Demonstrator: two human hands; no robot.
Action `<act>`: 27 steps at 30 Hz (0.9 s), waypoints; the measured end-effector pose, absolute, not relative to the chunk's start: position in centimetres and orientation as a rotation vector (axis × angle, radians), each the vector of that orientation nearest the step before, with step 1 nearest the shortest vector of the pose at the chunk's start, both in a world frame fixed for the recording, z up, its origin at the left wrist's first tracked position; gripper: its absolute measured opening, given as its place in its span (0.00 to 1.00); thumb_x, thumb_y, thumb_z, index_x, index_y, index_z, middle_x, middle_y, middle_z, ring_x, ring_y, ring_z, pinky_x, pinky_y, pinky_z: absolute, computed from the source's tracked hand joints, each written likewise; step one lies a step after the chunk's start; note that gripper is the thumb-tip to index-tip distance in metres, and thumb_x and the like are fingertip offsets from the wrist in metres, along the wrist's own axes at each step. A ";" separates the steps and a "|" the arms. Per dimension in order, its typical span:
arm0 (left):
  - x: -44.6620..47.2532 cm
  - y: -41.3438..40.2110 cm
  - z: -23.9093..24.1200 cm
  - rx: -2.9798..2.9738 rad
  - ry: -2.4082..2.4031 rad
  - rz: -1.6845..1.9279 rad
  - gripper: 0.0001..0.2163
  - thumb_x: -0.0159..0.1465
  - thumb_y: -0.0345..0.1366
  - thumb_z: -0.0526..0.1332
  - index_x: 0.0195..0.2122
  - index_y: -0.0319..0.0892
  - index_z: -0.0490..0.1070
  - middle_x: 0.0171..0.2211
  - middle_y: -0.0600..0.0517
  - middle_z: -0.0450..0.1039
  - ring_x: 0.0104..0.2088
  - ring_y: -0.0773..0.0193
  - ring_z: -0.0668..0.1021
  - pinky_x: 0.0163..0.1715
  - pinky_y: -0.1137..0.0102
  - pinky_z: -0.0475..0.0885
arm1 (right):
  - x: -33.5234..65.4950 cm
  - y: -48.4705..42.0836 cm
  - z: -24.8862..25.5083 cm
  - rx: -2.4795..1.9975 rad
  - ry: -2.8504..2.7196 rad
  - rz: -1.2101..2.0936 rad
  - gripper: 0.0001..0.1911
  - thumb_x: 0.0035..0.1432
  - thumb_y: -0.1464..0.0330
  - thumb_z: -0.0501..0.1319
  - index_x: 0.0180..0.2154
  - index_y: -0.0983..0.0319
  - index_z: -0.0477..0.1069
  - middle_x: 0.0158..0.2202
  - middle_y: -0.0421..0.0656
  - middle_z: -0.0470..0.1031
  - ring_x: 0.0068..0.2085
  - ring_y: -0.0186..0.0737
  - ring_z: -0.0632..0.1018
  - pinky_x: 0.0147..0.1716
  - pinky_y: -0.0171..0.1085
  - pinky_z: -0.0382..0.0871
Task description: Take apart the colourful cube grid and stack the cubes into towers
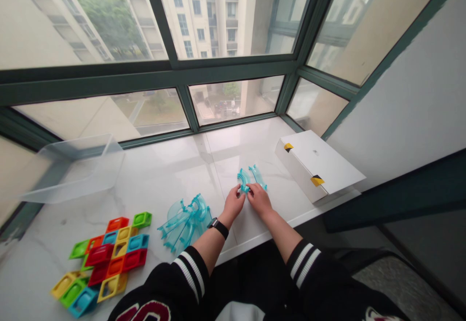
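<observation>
A curved track piece (243, 177) of clear blue plastic is between my hands, near the middle of the white counter. My left hand (233, 201) pinches its lower end, the wrist wearing a dark watch. From the other side my right hand (259, 198) closes its fingers on the same end; the fingertips partly hide the grip. Just beyond the right hand lies a second, straighter blue track piece (257, 176). Left of my left forearm, a loose heap of similar blue track pieces (187, 221) rests on the counter.
Several red, yellow, green and blue plastic blocks (115, 265) cover the counter's left front. A clear plastic bin (85, 168) stands at the back left. On the right sits a white box (318, 163) with yellow-black tabs. Windows (233, 97) border the counter's back.
</observation>
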State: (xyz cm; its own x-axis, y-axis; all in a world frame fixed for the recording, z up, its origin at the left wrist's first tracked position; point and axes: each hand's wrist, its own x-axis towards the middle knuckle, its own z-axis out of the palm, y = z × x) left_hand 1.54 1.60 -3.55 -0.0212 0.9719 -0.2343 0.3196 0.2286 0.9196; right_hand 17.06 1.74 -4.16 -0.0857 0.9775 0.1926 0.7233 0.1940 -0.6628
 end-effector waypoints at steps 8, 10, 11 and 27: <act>1.4 1.2 -3.1 1.266 1.527 0.836 0.26 0.65 0.31 0.66 0.65 0.41 0.71 0.66 0.40 0.72 0.57 0.51 0.80 0.61 0.59 0.72 | 16.9 1.3 -4.7 -1.578 -1.812 0.523 0.20 0.63 0.74 0.57 0.54 0.59 0.77 0.50 0.49 0.78 0.49 0.47 0.80 0.54 0.46 0.76; 1.4 1.1 -3.0 1.267 1.525 0.835 0.26 0.65 0.31 0.66 0.65 0.41 0.71 0.65 0.41 0.72 0.57 0.51 0.80 0.61 0.59 0.72 | 16.8 1.4 -4.7 -1.582 -1.819 0.512 0.20 0.63 0.74 0.57 0.54 0.59 0.77 0.50 0.49 0.78 0.50 0.47 0.80 0.54 0.46 0.76; 1.3 1.1 -3.0 1.266 1.524 0.835 0.26 0.65 0.31 0.66 0.65 0.41 0.71 0.65 0.41 0.72 0.58 0.51 0.80 0.61 0.59 0.72 | 16.8 1.4 -4.7 -1.584 -1.822 0.509 0.20 0.64 0.74 0.57 0.54 0.59 0.77 0.50 0.49 0.78 0.50 0.48 0.80 0.54 0.46 0.76; 1.2 1.1 -3.8 1.266 1.517 0.861 0.27 0.64 0.36 0.68 0.65 0.43 0.71 0.65 0.41 0.73 0.57 0.51 0.80 0.61 0.57 0.72 | 16.5 1.7 -4.4 -1.623 -1.861 0.472 0.19 0.65 0.75 0.55 0.53 0.59 0.77 0.50 0.50 0.79 0.51 0.47 0.80 0.54 0.45 0.75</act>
State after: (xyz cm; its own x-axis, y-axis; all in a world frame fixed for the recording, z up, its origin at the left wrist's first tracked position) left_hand 1.24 1.12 -3.83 -0.0164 0.9747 -0.2231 0.3082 0.2172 0.9262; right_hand 16.46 1.66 -4.36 -0.0553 0.9749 0.2155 0.7548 0.1821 -0.6302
